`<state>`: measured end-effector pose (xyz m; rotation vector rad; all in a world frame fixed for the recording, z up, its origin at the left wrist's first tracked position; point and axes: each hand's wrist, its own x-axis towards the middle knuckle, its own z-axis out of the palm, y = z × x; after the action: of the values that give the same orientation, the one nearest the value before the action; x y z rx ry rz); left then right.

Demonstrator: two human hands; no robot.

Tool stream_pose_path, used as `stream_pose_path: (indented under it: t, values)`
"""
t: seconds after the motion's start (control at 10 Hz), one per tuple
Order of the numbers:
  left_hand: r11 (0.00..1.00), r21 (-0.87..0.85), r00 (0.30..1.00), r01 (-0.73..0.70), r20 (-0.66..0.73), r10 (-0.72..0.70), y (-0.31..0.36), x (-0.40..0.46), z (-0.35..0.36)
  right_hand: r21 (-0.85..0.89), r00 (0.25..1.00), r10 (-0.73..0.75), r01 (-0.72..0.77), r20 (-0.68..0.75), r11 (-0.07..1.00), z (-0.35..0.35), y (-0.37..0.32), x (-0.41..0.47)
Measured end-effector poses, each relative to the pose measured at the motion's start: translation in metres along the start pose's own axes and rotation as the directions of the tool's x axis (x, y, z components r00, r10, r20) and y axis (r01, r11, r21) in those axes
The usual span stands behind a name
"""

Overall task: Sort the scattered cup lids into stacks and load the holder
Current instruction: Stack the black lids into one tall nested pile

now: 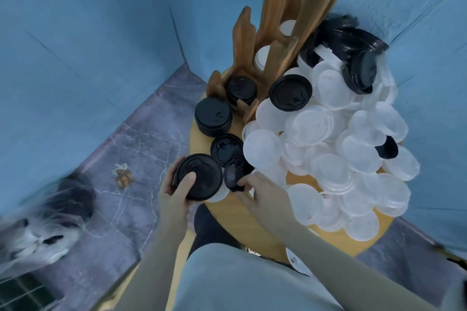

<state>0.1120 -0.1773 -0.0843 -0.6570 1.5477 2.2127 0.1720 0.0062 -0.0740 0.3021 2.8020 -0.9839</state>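
My left hand (174,190) grips a stack of black lids (202,179) at the table's near left edge, thumb on top. Beside it my right hand (262,194) pinches a smaller black lid (233,173), which stands tilted. Another black lid (226,149) lies just behind them. A black stack (213,116) stands in front of the wooden holder (280,33), and one slot holds black lids (241,88); white lids (261,57) fill slots further back. A large heap of white lids (328,149) covers the right of the round wooden table (252,225). A single black lid (290,92) rests on the heap.
A pile of black lids (353,43) sits at the far right behind the heap. A cat (50,222) is on the grey marble floor at lower left, near a small card (122,175). Blue walls close in on both sides. A white lid (297,260) lies under the table's edge.
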Motion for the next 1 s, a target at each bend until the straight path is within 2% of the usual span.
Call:
stream_pose_path:
  t: [0.1,0.2,0.3,0.4,0.5,0.6,0.7,0.8,0.9,1.0]
  values:
    - [0.998,0.055,0.999,0.027,-0.028,-0.025,0.006,0.011,-0.012,-0.208,0.996,-0.034,0.050,0.080,0.977,0.013,-0.007,0.015]
    - [0.998,0.038,0.998,0.045,-0.041,-0.043,0.012,0.012,-0.014,-0.356,0.995,-0.050,0.079,0.091,0.931,0.026,-0.009,0.025]
    - [0.997,0.037,0.997,0.063,-0.043,-0.061,0.012,0.014,-0.017,-0.421,0.995,-0.040,0.076,0.092,0.904,0.031,-0.010,0.029]
    - [0.996,0.035,0.996,0.079,-0.055,-0.077,0.007,0.020,-0.024,-0.333,0.999,-0.013,0.028,0.048,0.943,0.036,-0.004,0.024]
    - [0.996,0.036,0.996,0.084,-0.043,-0.083,0.005,0.024,-0.024,-0.105,1.000,0.008,-0.009,-0.007,0.994,0.022,-0.004,0.014]
    - [0.996,0.037,0.997,0.080,-0.009,-0.080,0.009,0.021,-0.014,0.350,0.978,0.208,-0.197,0.006,0.916,0.001,-0.010,0.007]
    - [0.998,0.043,0.999,0.038,0.016,-0.038,0.012,0.015,0.001,0.810,0.940,0.334,-0.248,0.069,0.532,-0.035,-0.023,0.004]
    - [0.999,0.005,0.999,0.037,0.038,-0.037,0.011,0.013,0.010,0.937,0.946,0.279,-0.238,0.164,0.255,-0.050,-0.019,0.006]
    - [0.999,0.027,0.996,0.038,0.074,-0.040,0.010,0.010,0.023,0.932,0.936,0.207,-0.321,0.284,0.171,-0.050,-0.027,0.012]
    - [0.998,0.033,0.989,0.046,0.140,-0.050,0.010,0.007,0.031,0.878,0.903,0.328,-0.376,0.276,0.296,-0.042,-0.037,0.017]
